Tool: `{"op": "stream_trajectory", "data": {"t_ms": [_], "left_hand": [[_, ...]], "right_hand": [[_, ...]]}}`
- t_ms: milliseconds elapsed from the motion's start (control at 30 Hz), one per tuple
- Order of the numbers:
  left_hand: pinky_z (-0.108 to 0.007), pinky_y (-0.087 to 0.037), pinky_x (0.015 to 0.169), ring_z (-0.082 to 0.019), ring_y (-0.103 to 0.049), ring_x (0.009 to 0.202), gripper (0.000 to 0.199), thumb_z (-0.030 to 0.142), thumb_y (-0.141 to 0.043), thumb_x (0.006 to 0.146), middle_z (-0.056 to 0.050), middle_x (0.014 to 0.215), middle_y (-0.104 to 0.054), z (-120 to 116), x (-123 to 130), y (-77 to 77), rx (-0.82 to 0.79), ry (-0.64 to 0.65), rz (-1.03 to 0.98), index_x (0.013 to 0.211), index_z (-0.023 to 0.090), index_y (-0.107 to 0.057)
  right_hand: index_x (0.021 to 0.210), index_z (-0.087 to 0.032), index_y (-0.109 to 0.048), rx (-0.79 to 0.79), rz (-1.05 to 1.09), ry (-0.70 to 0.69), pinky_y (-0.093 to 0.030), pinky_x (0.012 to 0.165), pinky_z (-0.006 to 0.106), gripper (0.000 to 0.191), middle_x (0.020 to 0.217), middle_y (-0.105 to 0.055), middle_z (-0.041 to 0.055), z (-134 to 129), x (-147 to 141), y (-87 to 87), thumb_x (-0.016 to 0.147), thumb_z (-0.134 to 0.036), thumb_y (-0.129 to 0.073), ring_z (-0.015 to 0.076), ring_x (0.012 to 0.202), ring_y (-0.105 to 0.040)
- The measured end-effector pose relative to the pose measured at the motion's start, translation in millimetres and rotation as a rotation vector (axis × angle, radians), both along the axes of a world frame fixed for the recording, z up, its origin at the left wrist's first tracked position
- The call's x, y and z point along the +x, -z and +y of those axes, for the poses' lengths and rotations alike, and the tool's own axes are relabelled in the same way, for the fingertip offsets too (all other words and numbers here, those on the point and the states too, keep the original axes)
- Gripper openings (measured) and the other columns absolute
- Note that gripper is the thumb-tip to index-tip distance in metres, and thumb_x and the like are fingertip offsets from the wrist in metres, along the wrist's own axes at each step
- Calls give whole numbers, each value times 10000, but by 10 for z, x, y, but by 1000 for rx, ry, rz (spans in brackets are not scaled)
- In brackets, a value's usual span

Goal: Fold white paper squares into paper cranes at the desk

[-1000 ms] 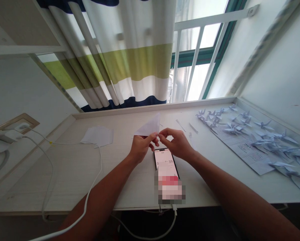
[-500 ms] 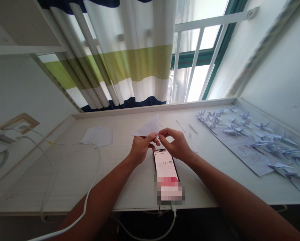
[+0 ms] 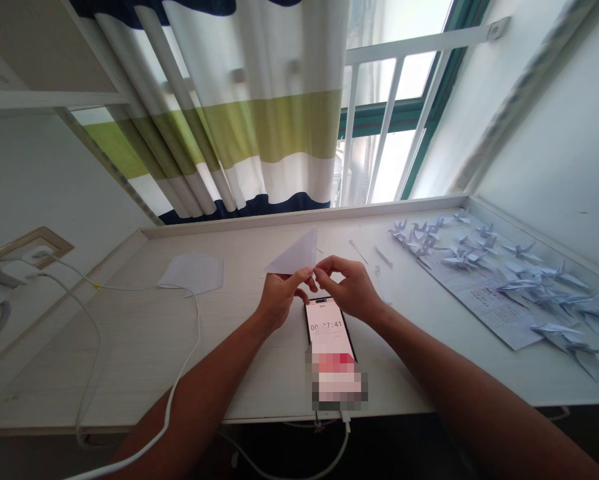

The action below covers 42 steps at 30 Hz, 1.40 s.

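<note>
Timer on smartphone (image 3: 328, 339) advanced, left hand (image 3: 276, 297) and right hand (image 3: 350, 285) pinching folded paper triangle (image 3: 297, 255), origami cranes (image 3: 519, 251) on and beside gridded sheet (image 3: 462, 293)

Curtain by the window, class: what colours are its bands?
The curtain has white, olive-green and navy bands; see the head view.

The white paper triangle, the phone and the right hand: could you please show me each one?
White paper triangle (image 3: 298, 255): head view, middle of its flat face.
Phone (image 3: 328, 339): head view, lit screen below the timer digits.
Right hand (image 3: 350, 284): head view, middle of the hand.
</note>
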State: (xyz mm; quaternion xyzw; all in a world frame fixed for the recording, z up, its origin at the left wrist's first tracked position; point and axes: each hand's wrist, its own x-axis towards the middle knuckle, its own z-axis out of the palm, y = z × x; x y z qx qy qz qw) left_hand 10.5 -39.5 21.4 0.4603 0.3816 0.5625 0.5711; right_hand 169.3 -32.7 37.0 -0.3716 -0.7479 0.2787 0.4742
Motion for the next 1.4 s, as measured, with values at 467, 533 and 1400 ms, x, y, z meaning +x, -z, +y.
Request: {"op": "stream_trajectory", "data": {"t_ms": [467,533,1400], "left_hand": [[-227,-489,417,-149,-618,619,390,464,-751,770,-19,746,-651,-3,-24,-1,-29,32,-98,979,147,-658],[-237,-509,428,-154,-629,642,419,501,-735,779,-29,790,-666,11,-42,-12,-44,44,-106,998,151,-657],[-211,-396,471,-123,-589,641,319,402,-806,716,-50,781,-660,183,-120,95,-89,-38,90,868,132,-729]], "right_hand": [[777,-176,-676,57,-6,12,-529,661,271,131,685,-721,3,-9,3,-25,893,-156,-619,129,628,-649],[785,-178,-675,40,-5,-1,-533,654,273,129,706,-727,8,-5,5,-21,899,-165,-615,133,642,-658],[752,-142,-695,-432,137,-139,-499,611,272,158,675,-688,26,397,-21,118,819,-281,-660,134,606,-608]]}}
